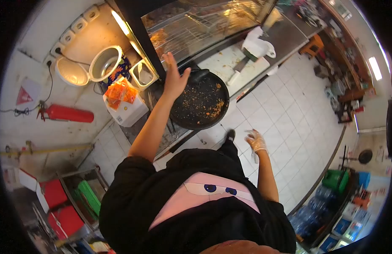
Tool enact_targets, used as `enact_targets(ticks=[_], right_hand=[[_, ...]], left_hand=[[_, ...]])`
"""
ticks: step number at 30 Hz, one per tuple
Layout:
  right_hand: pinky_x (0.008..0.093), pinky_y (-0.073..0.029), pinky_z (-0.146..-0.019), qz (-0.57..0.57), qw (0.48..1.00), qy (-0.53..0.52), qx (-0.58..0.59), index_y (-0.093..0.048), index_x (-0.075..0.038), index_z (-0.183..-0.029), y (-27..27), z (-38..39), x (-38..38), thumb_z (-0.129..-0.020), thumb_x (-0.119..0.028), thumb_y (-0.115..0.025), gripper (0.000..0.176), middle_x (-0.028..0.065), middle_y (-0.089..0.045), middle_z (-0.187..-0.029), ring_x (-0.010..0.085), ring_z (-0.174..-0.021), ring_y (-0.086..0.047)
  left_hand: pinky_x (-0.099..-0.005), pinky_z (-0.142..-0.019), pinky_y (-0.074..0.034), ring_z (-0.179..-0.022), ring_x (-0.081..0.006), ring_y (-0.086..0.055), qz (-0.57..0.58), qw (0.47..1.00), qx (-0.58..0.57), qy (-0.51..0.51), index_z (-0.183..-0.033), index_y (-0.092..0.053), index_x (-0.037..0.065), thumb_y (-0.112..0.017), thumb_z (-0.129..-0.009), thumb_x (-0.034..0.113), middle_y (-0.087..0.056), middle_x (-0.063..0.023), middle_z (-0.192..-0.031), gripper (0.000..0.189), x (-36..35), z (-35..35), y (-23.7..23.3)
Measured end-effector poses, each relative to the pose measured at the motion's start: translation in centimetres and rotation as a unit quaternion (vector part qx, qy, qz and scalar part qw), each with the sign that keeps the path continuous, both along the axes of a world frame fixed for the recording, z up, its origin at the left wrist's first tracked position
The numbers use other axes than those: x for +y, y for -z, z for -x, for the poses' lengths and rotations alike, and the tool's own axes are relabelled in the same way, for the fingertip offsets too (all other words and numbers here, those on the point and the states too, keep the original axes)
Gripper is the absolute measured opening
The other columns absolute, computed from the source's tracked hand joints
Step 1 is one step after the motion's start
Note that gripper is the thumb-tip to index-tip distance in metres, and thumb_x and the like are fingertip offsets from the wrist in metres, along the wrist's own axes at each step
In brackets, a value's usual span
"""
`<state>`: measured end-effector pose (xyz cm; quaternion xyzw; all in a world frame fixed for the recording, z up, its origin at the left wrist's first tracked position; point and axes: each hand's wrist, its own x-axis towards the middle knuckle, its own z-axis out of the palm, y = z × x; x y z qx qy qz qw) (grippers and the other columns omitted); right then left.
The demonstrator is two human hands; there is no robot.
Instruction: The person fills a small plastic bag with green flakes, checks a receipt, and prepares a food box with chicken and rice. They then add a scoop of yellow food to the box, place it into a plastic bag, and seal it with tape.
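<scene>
Pan [204, 108]: one, black, round, at the counter's edge, crumbs scattered over its inside.
Left hand [175, 82]: bare, open, thumb spread from the fingers, at the pan's rim beside the handle; whether it touches cannot be told.
Right hand [257, 142]: in a clear glove, loosely open, well apart from the left, above the tiled floor [285, 106].
Left forearm [151, 127]: reaches over the counter, hiding part of it beside the pan.
Cabinet [196, 31]: glass-fronted, lit, racks inside, directly beyond the pan and left hand.
Board [257, 67]: white, crumbed, to the right of the pan; on it, a knife [239, 70], white-handled, lying flat, and at its far part a white tub [259, 42].
Tin [143, 74]: square, left of the left hand.
Cooker [106, 63]: round, open, its lid [72, 72] raised.
Packets [120, 92]: orange, on a white box [126, 111].
Extinguisher [71, 113]: red, by the left wall.
Stool [315, 44]: orange, across the floor.
Bottles [310, 213]: clear, grouped near a green bin [335, 180], lower right.
</scene>
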<state>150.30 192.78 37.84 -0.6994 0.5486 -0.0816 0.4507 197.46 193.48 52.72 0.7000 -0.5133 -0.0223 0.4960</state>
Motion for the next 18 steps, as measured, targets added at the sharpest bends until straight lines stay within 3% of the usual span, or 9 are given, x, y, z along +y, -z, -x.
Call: enact_targets(ticks=[1, 3, 5, 6, 11, 13, 16, 18], right_hand=[[0.0356, -0.052, -0.093, 0.003, 0.995, -0.094, -0.015, -0.053, -0.01, -0.139, -0.9, -1.8, -1.9, -0.086, -0.016, -0.07, 0.056, 0.0183, -0.066, -0.118, 0.026, -0.11, -0.064], [0.0373, -0.051, -0.093, -0.112, 0.989, -0.095, -0.026, -0.061, -0.016, -0.131, -3.1, -3.9, -3.8, -0.085, -0.018, -0.068, 0.046, 0.0212, -0.066, -0.119, 0.0317, -0.107, -0.066], [0.0377, -0.051, -0.093, -0.118, 0.98, -0.157, -0.026, -0.062, -0.021, -0.131, -6.1, -4.3, -6.2, -0.086, -0.018, -0.066, 0.045, 0.0198, -0.067, -0.116, 0.0313, -0.107, -0.066], [0.0379, -0.052, -0.093, -0.121, 0.974, -0.187, -0.028, -0.062, -0.023, -0.131, -7.1, -3.9, -7.7, -0.087, -0.019, -0.066, 0.045, 0.0191, -0.068, -0.115, 0.0311, -0.107, -0.066], [0.0413, -0.052, -0.091, -0.014, 0.961, -0.257, 0.104, -0.061, -0.029, -0.132, -7.1, 0.8, -18.1, -0.087, -0.02, -0.066, 0.046, 0.0182, -0.069, -0.109, 0.0322, -0.104, -0.066], [0.0424, -0.051, -0.091, 0.007, 0.949, -0.29, 0.123, -0.061, -0.03, -0.131, -7.9, -0.1, -22.4, -0.087, -0.022, -0.067, 0.045, 0.0175, -0.069, -0.109, 0.0331, -0.104, -0.065], [0.0447, -0.049, -0.095, 0.005, 0.923, -0.361, 0.132, -0.062, -0.026, -0.129, -10.0, -4.0, -28.3, -0.088, -0.03, -0.067, 0.042, 0.0171, -0.066, -0.119, 0.034, -0.111, -0.061], [0.0438, -0.05, -0.093, 0.099, 0.902, -0.413, 0.082, -0.064, -0.013, -0.122, -8.4, -7.1, -30.5, -0.088, -0.031, -0.067, 0.038, 0.0161, -0.068, -0.113, 0.0349, -0.106, -0.063]], left_hand=[[-0.0486, -0.119, -0.015, -0.147, -0.0466, 0.007, 0.008, 1.0, 0.026, -0.014, -0.154, 0.005, 0.004, -0.068, -0.092, 0.024, 0.015, -0.0335, -0.156, 0.098, -2.2, 0.1, 0.3], [-0.0539, -0.119, -0.007, -0.142, -0.0515, 0.022, 0.009, 0.995, 0.061, -0.074, -0.153, 0.018, 0.003, -0.069, -0.091, 0.032, 0.03, -0.0375, -0.15, 0.11, -6.0, 1.1, 0.7], [-0.0606, -0.116, -0.002, -0.136, -0.0565, 0.032, -0.007, 0.984, 0.076, -0.163, -0.15, 0.024, 0.002, -0.068, -0.091, 0.038, 0.037, -0.0399, -0.144, 0.115, -9.8, 2.1, 0.6], [-0.0694, -0.11, 0.008, -0.13, -0.0576, 0.04, 0.009, 0.978, 0.055, -0.199, -0.148, 0.03, 0.004, -0.07, -0.088, 0.045, 0.044, -0.0399, -0.139, 0.123, -12.1, 2.0, 1.6], [-0.072, -0.106, 0.013, -0.129, -0.0592, 0.04, 0.058, 0.942, 0.049, -0.326, -0.145, 0.034, 0.002, -0.075, -0.082, 0.049, 0.042, -0.0421, -0.138, 0.134, -19.7, 3.2, 1.7], [-0.0703, -0.108, 0.01, -0.127, -0.0598, 0.042, 0.03, 0.944, 0.045, -0.326, -0.145, 0.035, 0.004, -0.075, -0.082, 0.045, 0.045, -0.0421, -0.136, 0.133, -22.5, 4.6, 1.2], [-0.0615, -0.116, -0.008, -0.144, -0.0531, 0.019, 0.01, 0.963, 0.034, -0.268, -0.152, 0.021, 0.004, -0.074, -0.085, 0.036, 0.025, -0.039, -0.152, 0.12, -24.2, 8.5, 0.0], [-0.0497, -0.112, -0.027, -0.143, -0.0416, -0.016, 0.047, 0.976, 0.176, -0.116, -0.154, -0.007, 0.003, -0.07, -0.09, 0.029, -0.008, -0.0322, -0.155, 0.094, -23.0, 10.6, -0.4]])
